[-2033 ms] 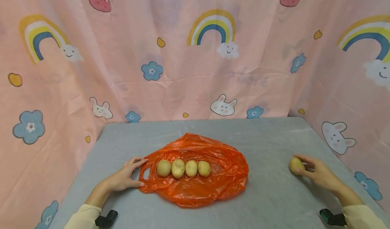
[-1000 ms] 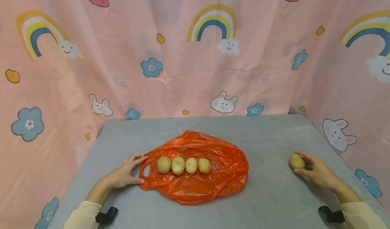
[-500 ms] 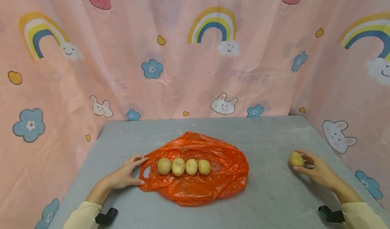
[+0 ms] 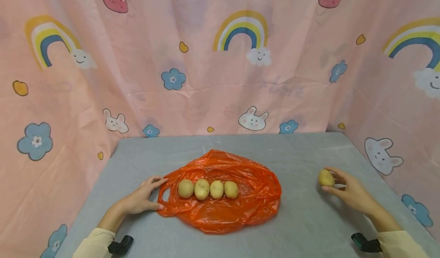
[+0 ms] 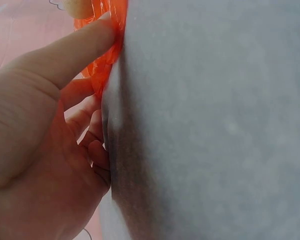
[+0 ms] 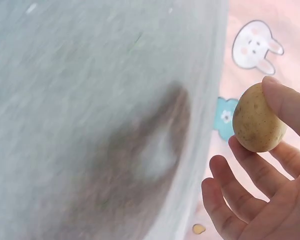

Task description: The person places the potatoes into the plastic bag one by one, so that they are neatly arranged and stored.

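Observation:
An orange plastic bag (image 4: 227, 216) lies spread flat in the head view, with several potatoes (image 4: 202, 189) lined up in a row on top of it. At the bag's left end, beside its handle hole, my left hand (image 4: 137, 200) rests with thumb and index finger spread apart. The left wrist view has that thumb (image 5: 85, 47) touching the orange plastic. Over to the right, my right hand (image 4: 354, 195) pinches another potato (image 4: 325, 178) between thumb and fingers. Seen from the right wrist, this potato (image 6: 258, 120) is held off the table, its remaining fingers loosely curled.
A grey table (image 4: 302, 155) carries everything. Behind and at both sides hangs a pink curtain (image 4: 206, 105) printed with rainbows, rabbits and flowers. Black wrist devices (image 4: 120, 245) sit at both cuffs.
My right hand has lifted the potato slightly and carried it a little to the left, towards the bag. The left hand, bag and row of potatoes have stayed in place.

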`<state>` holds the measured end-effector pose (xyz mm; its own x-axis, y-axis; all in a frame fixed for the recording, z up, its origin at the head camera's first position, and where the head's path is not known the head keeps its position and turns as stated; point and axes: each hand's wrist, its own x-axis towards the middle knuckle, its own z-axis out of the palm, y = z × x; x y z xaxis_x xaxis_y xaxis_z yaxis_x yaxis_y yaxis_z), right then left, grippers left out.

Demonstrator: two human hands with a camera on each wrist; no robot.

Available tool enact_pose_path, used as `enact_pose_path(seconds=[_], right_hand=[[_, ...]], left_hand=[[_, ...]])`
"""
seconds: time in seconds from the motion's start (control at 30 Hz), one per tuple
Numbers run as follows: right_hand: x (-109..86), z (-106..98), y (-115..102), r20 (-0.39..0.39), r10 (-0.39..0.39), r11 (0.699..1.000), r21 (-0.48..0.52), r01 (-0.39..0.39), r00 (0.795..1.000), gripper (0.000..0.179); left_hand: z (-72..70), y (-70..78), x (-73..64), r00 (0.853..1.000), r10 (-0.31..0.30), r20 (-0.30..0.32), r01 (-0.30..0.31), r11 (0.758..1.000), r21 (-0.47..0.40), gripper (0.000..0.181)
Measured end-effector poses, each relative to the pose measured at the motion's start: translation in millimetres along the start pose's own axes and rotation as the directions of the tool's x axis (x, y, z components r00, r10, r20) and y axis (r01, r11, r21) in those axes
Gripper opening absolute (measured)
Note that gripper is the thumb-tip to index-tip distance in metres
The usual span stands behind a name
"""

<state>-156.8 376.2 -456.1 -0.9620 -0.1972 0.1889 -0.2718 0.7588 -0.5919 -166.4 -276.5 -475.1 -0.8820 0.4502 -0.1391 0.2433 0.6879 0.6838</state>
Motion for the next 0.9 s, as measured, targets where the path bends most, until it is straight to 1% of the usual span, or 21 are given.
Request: enact_pose_path(seconds=[0.2,0.4,0.53,0.73,0.9], right_hand=[[3.2,4.0,-13.0,-0.034,-0.052,0.998,0.028,0.053,0.998,0.061],[10.0,6.0,-26.3,-0.059,-0.095,0.995,0.019,0.096,0.994,0.06],[13.4,8.4,-33.4,-0.057,-0.108,0.994,0.015,0.109,0.993,0.061],[15.6,12.5,-44.2,-0.061,-0.137,0.99,0.035,0.139,0.989,0.06],[16.3,15.4,-51.6,-0.046,-0.119,0.992,0.042,0.121,0.992,0.061]], left_hand=[[0.9,0.1,-0.6,1.0,0.001,-0.007,-0.001,1.0,-0.008,0.085],[1.2,-0.4,0.1,1.0,0.008,-0.019,-0.008,1.0,0.005,0.085],[1.0,-0.4,0.0,1.0,0.003,-0.02,-0.003,1.0,0.001,0.085],[0.6,0.8,-0.6,1.0,0.007,-0.019,-0.007,1.0,0.009,0.086],[0.7,0.2,0.2,1.0,0.0,-0.011,0.0,1.0,0.009,0.085]])
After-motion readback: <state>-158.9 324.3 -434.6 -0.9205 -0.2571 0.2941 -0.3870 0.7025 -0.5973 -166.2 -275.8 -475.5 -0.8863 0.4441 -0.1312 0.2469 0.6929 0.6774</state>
